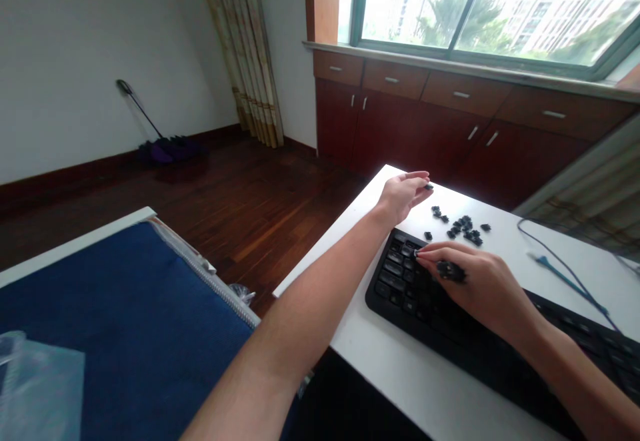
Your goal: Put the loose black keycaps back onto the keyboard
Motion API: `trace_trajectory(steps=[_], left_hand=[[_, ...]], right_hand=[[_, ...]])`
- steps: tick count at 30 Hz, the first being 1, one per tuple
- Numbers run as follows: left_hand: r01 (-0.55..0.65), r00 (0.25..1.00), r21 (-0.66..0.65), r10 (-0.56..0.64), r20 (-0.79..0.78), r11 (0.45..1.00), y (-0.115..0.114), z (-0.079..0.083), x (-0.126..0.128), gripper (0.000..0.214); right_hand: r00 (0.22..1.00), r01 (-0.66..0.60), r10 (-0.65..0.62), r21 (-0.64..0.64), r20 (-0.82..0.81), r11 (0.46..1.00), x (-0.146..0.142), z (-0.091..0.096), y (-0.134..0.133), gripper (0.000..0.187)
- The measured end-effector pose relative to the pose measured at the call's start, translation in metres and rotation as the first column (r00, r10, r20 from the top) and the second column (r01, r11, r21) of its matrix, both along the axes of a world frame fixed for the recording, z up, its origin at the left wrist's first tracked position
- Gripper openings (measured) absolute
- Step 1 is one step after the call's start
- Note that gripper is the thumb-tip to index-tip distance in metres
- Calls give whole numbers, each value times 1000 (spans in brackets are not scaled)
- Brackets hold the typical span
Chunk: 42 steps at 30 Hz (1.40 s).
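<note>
- The left grip (pixel 403 197) is being held just above the white laminate surface (pixel 395 367), with its fingers drawn together and a small black plastic keycap (pixel 429 187) being pinched at the fingertips.
- The right grip (pixel 475 281) is being held low over a black computer keyboard (pixel 400 287), and appears clamped on a small bunch of black plastic keycaps (pixel 451 271), while its index fingertip (pixel 416 253) is being rested on the keys at the keyboard's 10 o'clock end.
- A loose scatter of black plastic keycaps (pixel 463 229) is being carried by the surface at 12 o'clock from the keyboard.
- Each keycap is being judged light, stiff and easily flicked away, so it is best taken by its side walls between finger and thumb.
- A thin blue cable (pixel 565 274) is being carried by the surface at 2 o'clock from the keyboard.
- A dark blue fabric-covered board (pixel 125 307) is being shown at 8 o'clock in the view.
</note>
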<state>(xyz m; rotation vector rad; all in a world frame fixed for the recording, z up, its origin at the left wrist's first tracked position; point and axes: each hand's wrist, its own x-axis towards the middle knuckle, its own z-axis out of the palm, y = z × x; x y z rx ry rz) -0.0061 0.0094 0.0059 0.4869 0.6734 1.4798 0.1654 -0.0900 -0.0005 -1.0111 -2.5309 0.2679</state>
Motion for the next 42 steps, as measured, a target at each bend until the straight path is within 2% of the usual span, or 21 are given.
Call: trace_trajectory(steps=[7, 10, 12, 14, 16, 17, 19, 20, 22, 23, 25, 27, 29, 32, 34, 36, 38, 40, 42], left_hand=[[-1, 1000, -3, 1, 2, 1000, 2, -1, 0, 16], [3, 1000, 0, -3, 3, 1000, 2, -1, 0, 16], [3, 1000, 1, -3, 4, 1000, 2, -1, 0, 17], [-1, 1000, 1, 1, 4, 1000, 2, -1, -1, 16], [-6, 1000, 3, 6, 4, 1000, 2, -1, -1, 16], [-8, 1000, 4, 8, 4, 1000, 2, -1, -1, 16], [-14, 1000, 5, 14, 5, 1000, 3, -2, -2, 16], [-18, 1000, 4, 18, 5, 1000, 4, -3, -2, 16], [-26, 1000, 0, 26, 4, 1000, 5, -4, -3, 16], [-30, 1000, -2, 31, 5, 1000, 5, -4, -4, 17], [-41, 999, -5, 42, 6, 999, 6, -3, -5, 17], [-52, 999, -10, 52, 8, 999, 6, -3, -6, 16], [-55, 998, -14, 55, 6, 998, 7, -3, -6, 15], [-30, 1000, -1, 30, 7, 1000, 8, -4, -6, 15], [33, 999, 41, -33, 4, 999, 8, -5, -7, 14], [149, 989, 105, -149, -6, 983, 6, -6, -9, 14], [295, 955, 180, -296, -26, 938, 2, -5, -11, 17], [426, 903, 253, -424, -65, 868, -3, -2, -13, 22], [512, 858, 300, -499, -125, 805, -9, 1, -13, 26]], right_hand=[[999, 14, -14, 7, 37, 1000, -5, 4, -2, 14], [997, 34, -34, 2, 63, 999, -8, 8, -5, 17], [996, 88, -87, -27, 11, 996, -10, 12, -6, 18], [973, 179, -191, -96, -127, 979, -14, 19, -7, 21], [894, 200, -274, -233, -355, 952, -22, 32, -6, 31], [826, 144, -291, -319, -483, 937, -27, 40, -6, 38], [639, -73, -299, -442, -709, 894, -41, 58, -3, 49], [534, -185, -299, -455, -791, 871, -48, 65, -2, 51], [391, -321, -263, -399, -882, 859, -62, 73, 2, 52], [345, -353, -245, -368, -906, 860, -68, 72, 5, 52], [317, -371, -231, -344, -920, 863, -77, 58, 10, 52], [448, -343, -282, -455, -848, 822, -83, 40, 13, 54], [503, -343, -283, -489, -817, 802, -83, 32, 13, 52], [440, -415, -213, -407, -872, 814, -72, 49, 11, 53], [443, -406, -194, -389, -875, 827, -58, 69, 12, 53], [493, -266, -217, -383, -843, 885, -41, 80, 15, 53], [597, 16, -267, -321, -757, 947, -20, 80, 20, 47], [735, 268, -320, -177, -598, 947, 1, 70, 25, 34], [856, 316, -303, -39, -420, 948, 18, 58, 28, 25]])
